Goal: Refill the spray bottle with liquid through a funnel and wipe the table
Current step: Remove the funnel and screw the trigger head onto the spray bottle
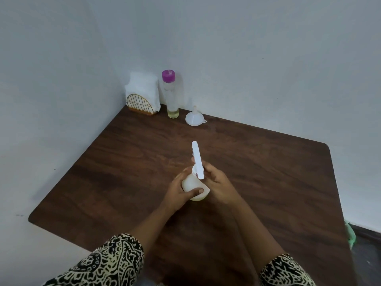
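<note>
Left hand clamps the spray bottle steady while the right hand grips its trigger head, probably unscrewing; funnel waits at 12 o'clock.

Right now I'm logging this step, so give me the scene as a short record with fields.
left hand: grips white plastic spray bottle body
right hand: at the white trigger head
translucent white funnel: upside down on dark wooden table, untouched
clear purple-capped bottle: upright, little yellowish liquid
white napkins in gold wire holder: back corner
</note>
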